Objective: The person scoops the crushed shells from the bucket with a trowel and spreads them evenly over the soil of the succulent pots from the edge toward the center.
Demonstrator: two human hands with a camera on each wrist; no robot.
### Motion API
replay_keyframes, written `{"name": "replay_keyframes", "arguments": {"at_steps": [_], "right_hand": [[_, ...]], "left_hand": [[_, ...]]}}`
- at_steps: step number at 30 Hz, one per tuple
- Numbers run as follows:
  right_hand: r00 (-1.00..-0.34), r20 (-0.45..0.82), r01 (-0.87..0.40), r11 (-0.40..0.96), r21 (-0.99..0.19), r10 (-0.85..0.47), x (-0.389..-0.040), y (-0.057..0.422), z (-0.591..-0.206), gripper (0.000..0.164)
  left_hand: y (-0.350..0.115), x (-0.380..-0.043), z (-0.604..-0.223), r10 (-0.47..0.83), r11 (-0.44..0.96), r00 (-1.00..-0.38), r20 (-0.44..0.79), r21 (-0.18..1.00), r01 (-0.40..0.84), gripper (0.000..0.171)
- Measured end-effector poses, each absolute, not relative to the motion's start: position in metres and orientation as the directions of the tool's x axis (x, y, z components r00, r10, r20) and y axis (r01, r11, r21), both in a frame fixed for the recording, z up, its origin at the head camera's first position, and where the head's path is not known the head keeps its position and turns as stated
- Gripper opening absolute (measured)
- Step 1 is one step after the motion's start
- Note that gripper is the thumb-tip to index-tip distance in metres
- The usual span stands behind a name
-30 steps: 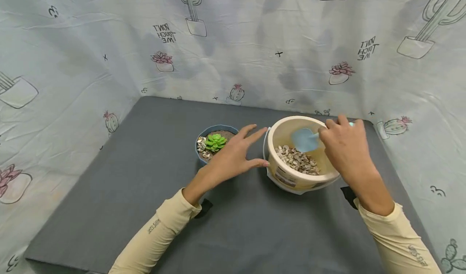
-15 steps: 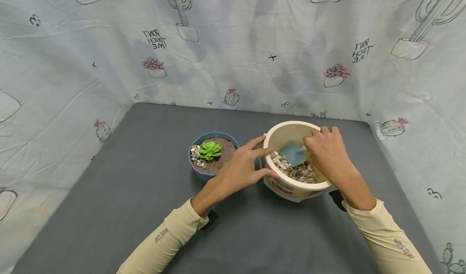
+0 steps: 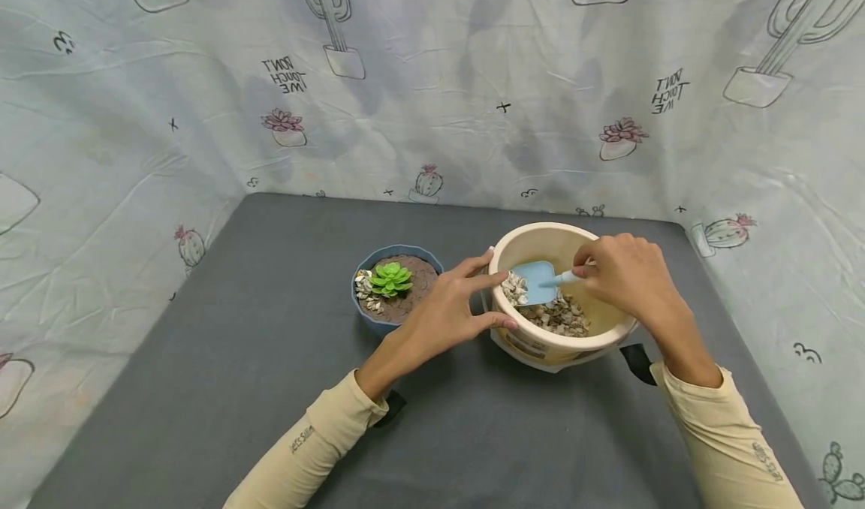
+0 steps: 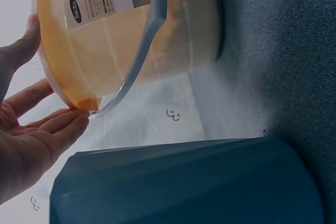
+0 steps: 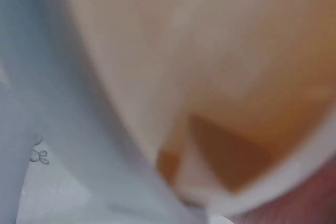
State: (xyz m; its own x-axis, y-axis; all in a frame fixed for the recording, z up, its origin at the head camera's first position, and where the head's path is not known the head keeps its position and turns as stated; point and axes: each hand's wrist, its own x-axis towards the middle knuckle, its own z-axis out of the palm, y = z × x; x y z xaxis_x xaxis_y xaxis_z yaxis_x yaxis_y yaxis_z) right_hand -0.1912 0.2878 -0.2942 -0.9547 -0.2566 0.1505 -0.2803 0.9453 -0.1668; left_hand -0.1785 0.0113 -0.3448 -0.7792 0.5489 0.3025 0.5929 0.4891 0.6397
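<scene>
My right hand (image 3: 630,275) pinches the white handle of a small light-blue shovel (image 3: 536,282) inside the cream bucket (image 3: 541,230). The shovel's blade lies over pebbles (image 3: 561,318) at the bucket's left inner side. My left hand (image 3: 442,310) touches the bucket's left rim, its fingers and thumb spread and mostly straight. In the left wrist view, those fingertips (image 4: 79,116) rest at the rim near the bucket's grey bail handle (image 4: 144,51). The right wrist view is blurred and shows mostly the bucket's wall (image 5: 236,51).
Left of the bucket stands a blue pot (image 3: 368,321) with brown soil, a green succulent (image 3: 390,278) and pale stones (image 3: 367,291). My left forearm passes in front of it. The grey table (image 3: 236,359) meets a cactus-print cloth (image 3: 405,134) at the back and sides.
The shovel has gone down into the pebbles and its blade has moved left towards the left wall. My left hand has come to the rim. The head view has shifted slightly.
</scene>
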Motion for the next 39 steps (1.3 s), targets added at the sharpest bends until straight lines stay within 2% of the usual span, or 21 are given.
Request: {"name": "replay_keyframes", "arguments": {"at_steps": [10, 22, 26, 30, 36, 39], "right_hand": [[-0.964, 0.178, -0.24, 0.935, -0.262, -0.198, -0.175, 0.295, -0.285, 0.01], [-0.943, 0.296, -0.241, 0.928, -0.284, -0.154, -0.158, 0.306, -0.273, 0.007], [-0.955, 0.277, -0.196, 0.932, -0.305, -0.111, -0.15, 0.312, -0.266, 0.012], [-0.961, 0.272, -0.148, 0.933, -0.328, -0.057, -0.141, 0.317, -0.257, 0.014], [-0.93, 0.363, -0.188, 0.918, -0.35, -0.052, -0.135, 0.301, -0.244, 0.009], [-0.893, 0.437, -0.283, 0.891, -0.355, -0.109, -0.137, 0.286, -0.242, 0.005]], "left_hand": [[0.004, -0.174, -0.347, 0.537, 0.477, -0.778, 0.325, 0.644, 0.599, 0.071], [0.001, -0.172, -0.348, 0.522, 0.486, -0.781, 0.344, 0.633, 0.603, 0.071], [0.001, -0.172, -0.349, 0.535, 0.504, -0.783, 0.318, 0.623, 0.598, 0.072], [-0.002, -0.172, -0.346, 0.573, 0.51, -0.759, 0.309, 0.591, 0.625, 0.068], [-0.048, -0.168, -0.334, 0.538, 0.575, -0.771, 0.34, 0.521, 0.631, 0.061], [-0.084, -0.165, -0.332, 0.465, 0.589, -0.814, 0.349, 0.564, 0.579, 0.051]]}}
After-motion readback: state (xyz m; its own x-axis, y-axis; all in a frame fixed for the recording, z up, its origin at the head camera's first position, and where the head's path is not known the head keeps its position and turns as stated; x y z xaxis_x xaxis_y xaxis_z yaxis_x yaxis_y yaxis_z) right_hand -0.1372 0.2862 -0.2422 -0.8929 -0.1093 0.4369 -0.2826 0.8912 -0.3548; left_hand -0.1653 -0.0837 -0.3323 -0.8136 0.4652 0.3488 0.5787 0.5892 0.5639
